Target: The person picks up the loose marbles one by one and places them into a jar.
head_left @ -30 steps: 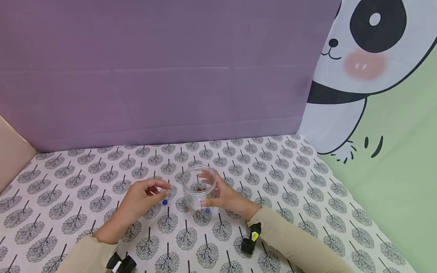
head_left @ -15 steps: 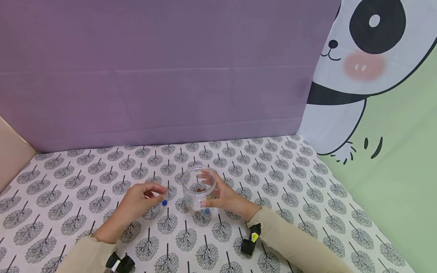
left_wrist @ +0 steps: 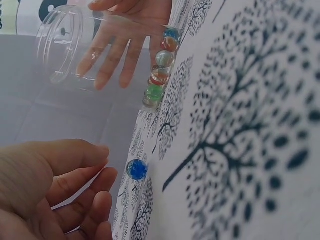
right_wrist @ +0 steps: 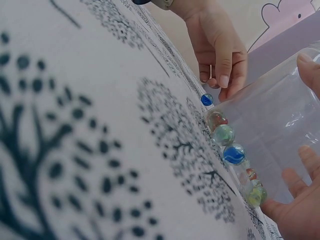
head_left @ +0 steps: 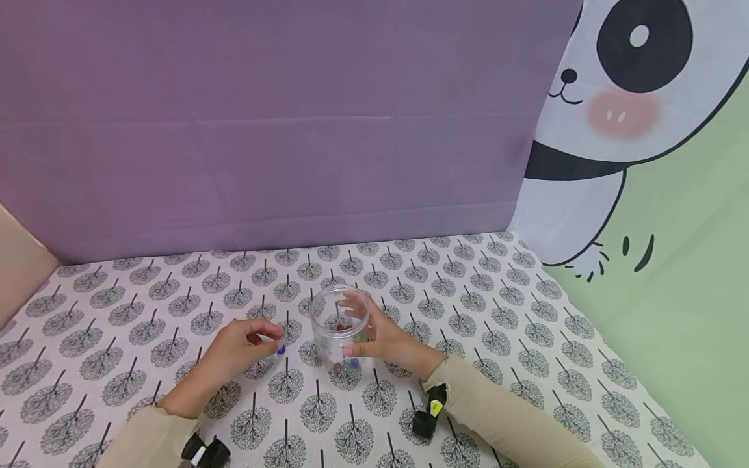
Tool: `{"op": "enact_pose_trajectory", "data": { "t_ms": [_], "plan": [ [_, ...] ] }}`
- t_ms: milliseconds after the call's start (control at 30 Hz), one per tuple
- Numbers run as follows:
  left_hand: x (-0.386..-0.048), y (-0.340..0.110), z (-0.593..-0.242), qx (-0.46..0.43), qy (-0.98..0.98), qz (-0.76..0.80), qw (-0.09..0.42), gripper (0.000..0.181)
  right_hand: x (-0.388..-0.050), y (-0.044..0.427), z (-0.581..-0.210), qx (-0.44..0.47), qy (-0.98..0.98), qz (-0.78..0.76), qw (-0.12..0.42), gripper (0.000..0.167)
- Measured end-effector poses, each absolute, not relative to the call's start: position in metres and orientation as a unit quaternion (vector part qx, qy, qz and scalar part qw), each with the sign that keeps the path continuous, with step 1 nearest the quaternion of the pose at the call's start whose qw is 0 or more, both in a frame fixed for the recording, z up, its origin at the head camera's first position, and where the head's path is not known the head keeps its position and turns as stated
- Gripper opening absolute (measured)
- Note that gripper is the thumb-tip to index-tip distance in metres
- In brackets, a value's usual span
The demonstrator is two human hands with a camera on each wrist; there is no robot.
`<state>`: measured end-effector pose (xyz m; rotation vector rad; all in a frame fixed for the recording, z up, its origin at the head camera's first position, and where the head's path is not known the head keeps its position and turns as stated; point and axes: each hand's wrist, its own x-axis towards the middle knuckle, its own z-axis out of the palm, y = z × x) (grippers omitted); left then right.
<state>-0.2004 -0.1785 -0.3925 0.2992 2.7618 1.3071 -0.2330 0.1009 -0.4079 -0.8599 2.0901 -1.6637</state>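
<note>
A blue glass marble (left_wrist: 136, 170) lies on the patterned cloth. My left hand (head_left: 246, 343) is just above and beside it, thumb and fingers bent; in the left wrist view a small gap separates the fingertips from the marble. To its right, a clear wide-mouthed jar (head_left: 322, 338) stands upright without a lid. Several coloured marbles (right_wrist: 234, 154) rest on its bottom. My right hand (head_left: 393, 341) holds the jar from the right, thumb on the near side and fingers spread round the far side.
White cloth (head_left: 497, 416) with black tree prints covers the table. A purple backdrop (head_left: 263, 130) rises behind it, and a green panel (head_left: 690, 260) with a panda picture stands on the right. Both wrists carry small black cameras.
My left hand has lowered towards the blue marble, with its fingertips closer together. My right hand and the jar have stayed in place.
</note>
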Motion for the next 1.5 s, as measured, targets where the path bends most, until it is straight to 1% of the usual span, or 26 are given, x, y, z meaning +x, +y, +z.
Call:
{"op": "enact_pose_trajectory", "data": {
  "t_ms": [400,667,933,1500],
  "plan": [
    [-0.202,-0.178,-0.398,0.096,0.904,0.413,0.057,0.023,-0.231,0.101,-0.406,-0.296,0.732,-0.588,0.173,0.092],
    [-0.203,-0.179,-0.402,0.1,0.902,0.414,0.069,0.02,-0.231,0.101,-0.407,-0.301,0.731,-0.59,0.164,0.091],
    [-0.202,-0.179,-0.403,0.099,0.902,0.414,0.07,0.021,-0.231,0.101,-0.407,-0.3,0.729,-0.59,0.174,0.091],
    [-0.201,-0.178,-0.404,0.109,0.901,0.414,0.065,0.021,-0.232,0.101,-0.408,-0.302,0.729,-0.591,0.17,0.092]
  ]
}}
